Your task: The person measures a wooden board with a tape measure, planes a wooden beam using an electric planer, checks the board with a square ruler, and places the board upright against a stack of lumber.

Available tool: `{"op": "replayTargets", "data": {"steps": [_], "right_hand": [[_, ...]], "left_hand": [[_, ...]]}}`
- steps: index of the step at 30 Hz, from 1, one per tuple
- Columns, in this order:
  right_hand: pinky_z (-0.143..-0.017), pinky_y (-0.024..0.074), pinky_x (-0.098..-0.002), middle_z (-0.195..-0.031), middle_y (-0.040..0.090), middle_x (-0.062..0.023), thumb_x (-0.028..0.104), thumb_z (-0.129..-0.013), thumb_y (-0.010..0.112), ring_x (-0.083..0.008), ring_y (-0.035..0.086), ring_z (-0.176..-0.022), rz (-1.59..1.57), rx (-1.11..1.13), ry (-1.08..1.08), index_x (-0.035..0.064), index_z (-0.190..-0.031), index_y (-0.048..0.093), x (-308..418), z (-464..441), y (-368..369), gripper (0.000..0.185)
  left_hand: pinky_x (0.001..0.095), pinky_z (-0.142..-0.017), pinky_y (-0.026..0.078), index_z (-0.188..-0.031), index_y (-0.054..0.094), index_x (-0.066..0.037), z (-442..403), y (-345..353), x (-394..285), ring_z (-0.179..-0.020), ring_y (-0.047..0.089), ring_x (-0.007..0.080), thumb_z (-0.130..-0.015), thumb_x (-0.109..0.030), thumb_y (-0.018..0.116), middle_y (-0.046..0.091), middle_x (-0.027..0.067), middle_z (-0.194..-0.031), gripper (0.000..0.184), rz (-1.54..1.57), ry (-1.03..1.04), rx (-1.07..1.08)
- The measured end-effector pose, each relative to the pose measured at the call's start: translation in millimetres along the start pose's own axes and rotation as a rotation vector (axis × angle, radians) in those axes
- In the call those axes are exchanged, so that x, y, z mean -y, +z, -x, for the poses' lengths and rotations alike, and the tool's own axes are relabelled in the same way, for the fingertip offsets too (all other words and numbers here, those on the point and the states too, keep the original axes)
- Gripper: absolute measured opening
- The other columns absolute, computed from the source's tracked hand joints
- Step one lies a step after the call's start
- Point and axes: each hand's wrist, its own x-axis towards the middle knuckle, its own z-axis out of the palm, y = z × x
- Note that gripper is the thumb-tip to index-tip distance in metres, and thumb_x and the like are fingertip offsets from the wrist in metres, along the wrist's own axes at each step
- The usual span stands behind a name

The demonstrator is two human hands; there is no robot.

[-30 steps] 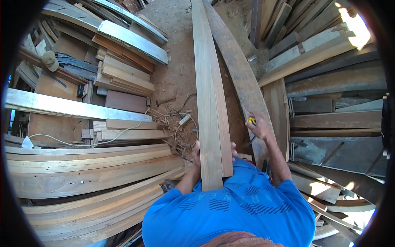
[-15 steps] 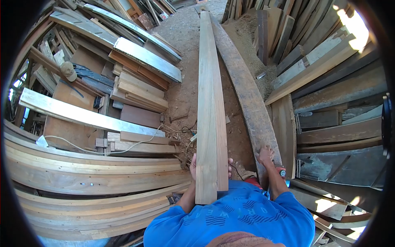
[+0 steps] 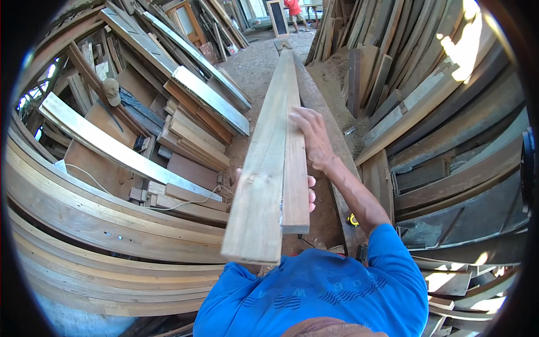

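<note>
Two long boards lie side by side in front of my chest, a wider pale board [image 3: 258, 174] on the left and a narrower board [image 3: 296, 191] on the right. From underneath, my left hand [image 3: 311, 194] grips both; its fingertips show at the right edge, and the palm is hidden. My right hand [image 3: 311, 135] rests on the narrower board farther up, with fingers bent over its top. A yellow tape measure [image 3: 352, 219] sits on the dark plank [image 3: 337, 196] below my right forearm.
Stacked curved planks [image 3: 112, 224] fill the left side. More timber leans and lies at the right [image 3: 460, 168]. A cap [image 3: 111, 91] hangs on a beam at the left. A person in red [image 3: 293, 8] stands far ahead. A pale cord [image 3: 185, 203] crosses the left stack.
The near ends of the boards have risen and swung left. My right hand has left the dark plank and moved onto the narrower board. The tape measure stays on the plank. The view has tilted up.
</note>
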Motion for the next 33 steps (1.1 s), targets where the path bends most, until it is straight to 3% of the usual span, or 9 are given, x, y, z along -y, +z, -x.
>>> {"op": "replayTargets", "data": {"steps": [5, 10, 13, 18, 22, 25, 26, 31, 33], "right_hand": [[-0.096, 0.0487, -0.0481, -0.113, 0.070, -0.0119, 0.020, -0.076, 0.076, -0.0368, 0.065, -0.105, -0.154, -0.007, -0.133, 0.0049, -0.117, 0.059, 49.1, -51.9, -4.9, 0.048], [-0.080, 0.0493, -0.0432, -0.087, 0.069, -0.0098, 0.013, -0.069, 0.078, -0.0272, 0.065, -0.084, -0.010, -0.143, -0.211, 0.0105, -0.111, 0.061, 108.2, -104.9, -14.9, 0.045], [-0.068, 0.0431, -0.0402, -0.082, 0.065, -0.0071, 0.013, -0.064, 0.074, -0.0215, 0.058, -0.081, -0.056, -0.171, -0.311, 0.0119, -0.100, 0.058, 151.0, -123.9, -27.5, 0.039], [-0.074, 0.0450, -0.0418, -0.082, 0.058, -0.0068, 0.026, -0.074, 0.067, -0.0246, 0.056, -0.081, -0.213, -0.286, -0.508, 0.0114, -0.091, 0.053, 229.2, -132.8, -5.8, 0.027], [-0.085, 0.0444, -0.0513, -0.103, 0.057, -0.0109, 0.036, -0.079, 0.071, -0.0291, 0.056, -0.098, -0.356, -0.215, -0.549, 0.0128, -0.116, 0.060, 261.3, -134.8, -10.4, 0.045], [-0.095, 0.0449, -0.0483, -0.129, 0.055, -0.0165, 0.062, -0.085, 0.066, -0.0321, 0.057, -0.110, -0.418, -0.082, -0.478, 0.0179, -0.129, 0.059, 207.0, -121.7, -20.5, 0.063], [-0.096, 0.0441, -0.0487, -0.135, 0.054, -0.0187, 0.074, -0.077, 0.067, -0.0349, 0.055, -0.119, -0.269, -0.086, -0.398, 0.0165, -0.135, 0.056, 173.1, -103.4, -6.0, 0.083], [-0.110, 0.0367, -0.0540, -0.138, 0.049, -0.0219, 0.050, -0.069, 0.086, -0.0417, 0.048, -0.126, 0.255, 0.061, 0.124, 0.0059, -0.141, 0.044, 18.4, -34.4, 64.1, 0.095], [-0.106, 0.0404, -0.0523, -0.129, 0.055, -0.0215, 0.039, -0.072, 0.084, -0.0412, 0.052, -0.121, 0.158, 0.013, 0.014, 0.0044, -0.135, 0.047, -13.6, -39.0, 83.7, 0.081]], "left_hand": [[0.0610, -0.104, 0.048, -0.156, 0.018, 0.002, 27.7, 43.2, -27.2, -0.115, 0.055, 0.0484, -0.088, -0.073, 0.057, 0.041, 0.0328, -0.138, 0.108, -0.266, -0.127, 0.233], [0.0574, -0.103, 0.046, -0.149, 0.027, 0.000, 28.7, 56.8, -57.6, -0.113, 0.055, 0.0434, -0.091, -0.065, 0.057, 0.046, 0.0271, -0.131, 0.091, -0.501, 0.074, 0.356], [0.0553, -0.102, 0.045, -0.144, 0.033, -0.001, 16.2, 56.6, -81.0, -0.112, 0.055, 0.0404, -0.092, -0.060, 0.057, 0.049, 0.0237, -0.126, 0.082, -0.732, 0.401, 0.386], [0.0517, -0.101, 0.043, -0.137, 0.043, -0.003, 19.7, 37.0, -99.3, -0.110, 0.056, 0.0354, -0.095, -0.052, 0.057, 0.054, 0.0180, -0.118, 0.066, -1.265, 1.233, 0.251], [0.0488, -0.100, 0.041, -0.131, 0.050, -0.005, 63.8, 43.7, -107.7, -0.108, 0.056, 0.0315, -0.097, -0.045, 0.057, 0.058, 0.0135, -0.112, 0.053, -1.429, 1.605, 0.206], [0.0467, -0.099, 0.040, -0.126, 0.056, -0.006, 103.6, 69.1, -122.9, -0.107, 0.056, 0.0285, -0.098, -0.041, 0.057, 0.061, 0.0100, -0.108, 0.044, -1.501, 1.719, 0.249], [0.0459, -0.099, 0.040, -0.125, 0.058, -0.006, 117.9, 80.1, -126.5, -0.107, 0.056, 0.0275, -0.099, -0.039, 0.057, 0.062, 0.0089, -0.106, 0.042, -1.511, 1.725, 0.289], [0.0439, -0.099, 0.034, -0.122, 0.063, -0.007, 216.3, 141.8, -137.3, -0.106, 0.058, 0.0268, -0.103, -0.035, 0.053, 0.065, 0.0058, -0.106, 0.035, -1.408, 1.371, 0.511], [0.0459, -0.104, 0.030, -0.123, 0.065, -0.009, 247.6, 170.8, -128.3, -0.105, 0.060, 0.0249, -0.106, -0.031, 0.048, 0.065, 0.0041, -0.108, 0.033, -1.419, 1.317, 0.522]]}}
